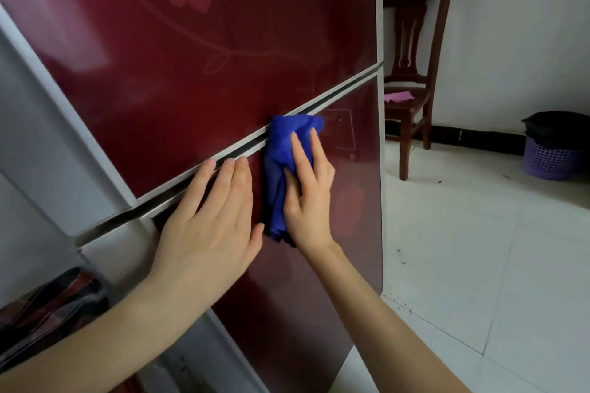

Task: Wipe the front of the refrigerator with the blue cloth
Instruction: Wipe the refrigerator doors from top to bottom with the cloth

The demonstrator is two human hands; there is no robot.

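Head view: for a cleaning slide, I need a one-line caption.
Right hand presses the blue cloth to the red refrigerator front just below the door seam; left hand rests flat beside it.

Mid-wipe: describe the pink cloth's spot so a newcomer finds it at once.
Look right of the red refrigerator to the dark wooden chair. The pink cloth lies on its seat, unlike the blue cloth pressed to the refrigerator.

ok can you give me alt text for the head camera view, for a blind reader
A person's right hand presses a blue cloth against the front of the red refrigerator, at the seam between its two doors, while the left hand rests flat beside it.
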